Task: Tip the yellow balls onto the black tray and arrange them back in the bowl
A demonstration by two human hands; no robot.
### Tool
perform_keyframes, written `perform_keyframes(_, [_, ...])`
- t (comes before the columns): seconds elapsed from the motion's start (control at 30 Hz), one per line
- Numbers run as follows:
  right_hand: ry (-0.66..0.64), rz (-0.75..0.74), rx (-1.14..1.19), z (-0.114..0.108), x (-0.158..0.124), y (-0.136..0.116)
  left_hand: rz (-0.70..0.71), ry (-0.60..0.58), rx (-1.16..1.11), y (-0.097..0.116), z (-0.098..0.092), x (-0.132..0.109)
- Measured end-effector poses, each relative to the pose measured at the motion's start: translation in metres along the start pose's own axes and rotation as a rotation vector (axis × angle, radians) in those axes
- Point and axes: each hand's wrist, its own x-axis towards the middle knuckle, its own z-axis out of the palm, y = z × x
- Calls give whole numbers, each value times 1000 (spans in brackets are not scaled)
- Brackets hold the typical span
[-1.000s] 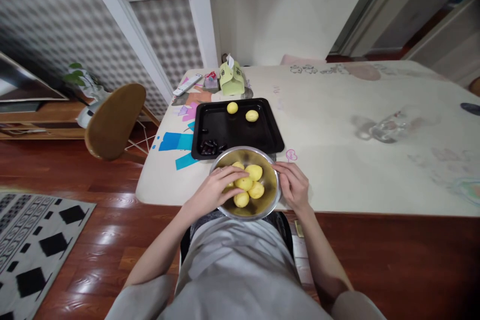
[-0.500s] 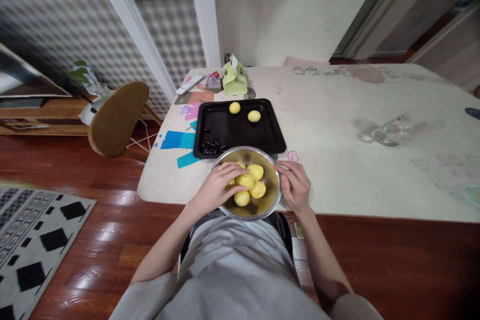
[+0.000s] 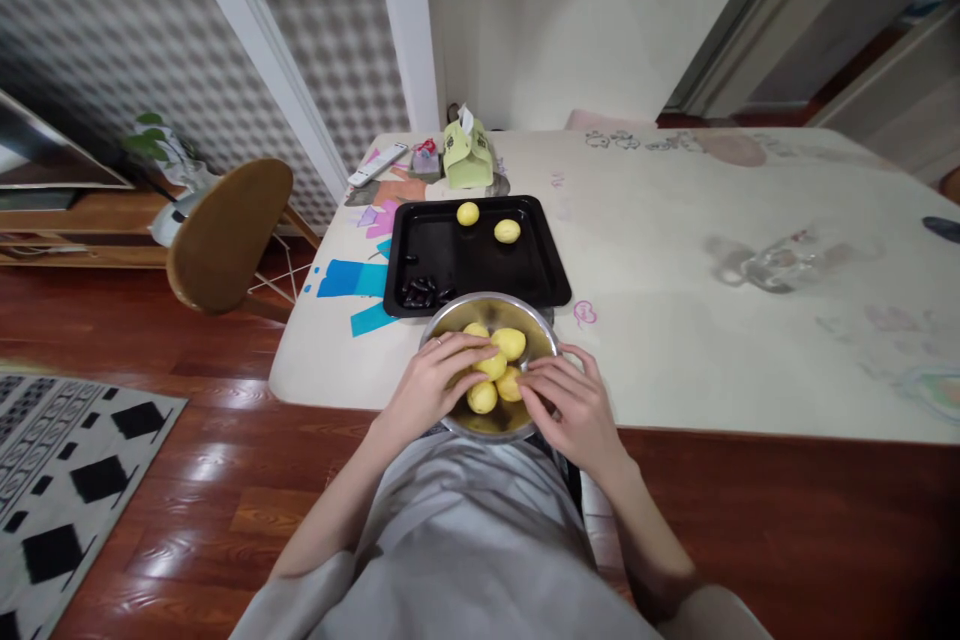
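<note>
A steel bowl (image 3: 457,425) with several yellow lemons stands at the table's near edge, in front of my body. My left hand (image 3: 441,372) reaches over its left rim, with fingers and thumb around a lemon (image 3: 491,364) on top of the others. From the right side, my right hand (image 3: 574,402) extends over the rim, fingers bent and a little apart. Its fingertips are beside or touching another lemon (image 3: 508,385); which of these, I cannot tell. Just beyond the bowl lies a black tray (image 3: 495,265) with two lemons at its far side and dark, glossy oval pieces (image 3: 420,293) at its near left.
A green tissue box (image 3: 468,155), a small box (image 3: 425,160) and a white remote (image 3: 379,165) sit behind the tray. On the right of the white table (image 3: 660,340) a clear glass cup (image 3: 780,265) lies. A wooden chair (image 3: 229,235) stands at the left.
My right hand has moved left from the bowl's right rim to over its inside, near the right-hand lemon. My left hand keeps its place on the top lemon.
</note>
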Motion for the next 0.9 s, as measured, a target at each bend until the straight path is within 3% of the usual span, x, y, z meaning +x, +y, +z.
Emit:
perform_keyframes(0.23, [53,-7,6,-1,0,3,-68,22,-81,-1,3,1])
perform_keyframes(0.53, [-30,51,34,3,1,5,-63,-38,86,5,2,2])
perform_keyframes(0.77, [-7,59,16,6,4,10,-41,-91,262,11,2,6])
perform_keyframes(0.9, [-39,43,46,7,6,7,-37,-74,223,6,4,4])
